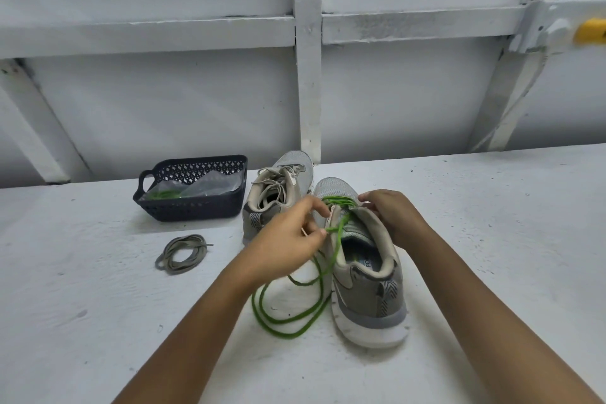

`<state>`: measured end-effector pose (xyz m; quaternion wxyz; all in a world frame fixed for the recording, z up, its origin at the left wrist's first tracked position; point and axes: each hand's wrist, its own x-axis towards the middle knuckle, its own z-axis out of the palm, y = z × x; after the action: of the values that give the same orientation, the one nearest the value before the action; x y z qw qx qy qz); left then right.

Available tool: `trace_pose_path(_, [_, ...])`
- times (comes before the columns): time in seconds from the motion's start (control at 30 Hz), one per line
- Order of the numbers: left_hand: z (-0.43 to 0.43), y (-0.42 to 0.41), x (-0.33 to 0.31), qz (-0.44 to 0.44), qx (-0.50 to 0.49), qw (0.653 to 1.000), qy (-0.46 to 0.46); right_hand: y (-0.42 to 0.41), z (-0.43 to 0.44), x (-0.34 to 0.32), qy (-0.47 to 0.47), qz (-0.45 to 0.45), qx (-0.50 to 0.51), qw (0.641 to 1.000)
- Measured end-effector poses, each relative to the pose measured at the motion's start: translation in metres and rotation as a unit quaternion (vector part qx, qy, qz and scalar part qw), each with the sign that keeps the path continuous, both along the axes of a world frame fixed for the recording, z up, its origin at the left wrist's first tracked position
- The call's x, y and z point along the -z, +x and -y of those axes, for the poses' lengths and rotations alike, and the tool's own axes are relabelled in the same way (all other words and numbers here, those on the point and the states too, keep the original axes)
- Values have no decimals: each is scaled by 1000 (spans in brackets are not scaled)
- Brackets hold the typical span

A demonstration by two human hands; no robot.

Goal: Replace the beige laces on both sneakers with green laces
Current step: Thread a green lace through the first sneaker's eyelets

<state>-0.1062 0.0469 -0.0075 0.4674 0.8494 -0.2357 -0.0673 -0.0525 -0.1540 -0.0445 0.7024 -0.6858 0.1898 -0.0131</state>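
Head view: a white painted bench point(98, 305) runs below a white panelled wall with painted beams point(308, 75). Near the middle stands a grey-beige mesh sneaker with a white sole point(367, 298), heel toward the camera and toe toward the wall. A bright green round lace point(292, 318) crosses its front eyelets. From there the lace runs down along the tongue and spills off the sneaker's left side in long loose loops on the bench.

The left hand point(285, 243) hovers just left of the tongue. Its fingers point(313, 205) are curled, and thumb and forefinger pinch the green lace close to the eyelets. The right hand point(395, 218) is on the sneaker's right side near the front eyelets. Its fingers are bent round the upper's edge and hold the shoe. Whether they also pinch the lace cannot be told.

Just behind and to the left stands the second grey-beige sneaker point(278, 193), with its beige laces threaded and lying loose over the tongue. A coiled beige flat lace point(182, 254) lies by itself on the bench, left of the hands.

Farther back on the left sits a dark navy perforated plastic basket with a handle point(193, 208). It holds clear plastic bags point(210, 184), and one shows a folded green lace point(164, 194) inside. A blurred yellow object point(590, 31) shows at the right edge on the wall.
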Motion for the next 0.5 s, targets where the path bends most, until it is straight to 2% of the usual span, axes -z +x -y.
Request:
trace_pose_path(0.2, [-19, 4, -57, -16, 29, 990, -140, -5, 4, -7, 5, 16, -24, 1000])
trace_pose_path(0.27, [-23, 4, -75, -36, 51, 978, -202, -10, 4, -16, -29, 38, -27, 998])
trace_pose_path(0.37, [-23, 9, -99, -110, 82, 941, -310, -15, 0, -35, -101, 110, -24, 989])
trace_pose_path(0.43, [-18, 15, -112, -190, 95, 904, -371, -21, -5, -54, -57, 169, -81, 981])
trace_pose_path(0.5, [-10, 20, -120, -262, 107, 856, -433, -30, -11, -72, -4, 198, -206, 958])
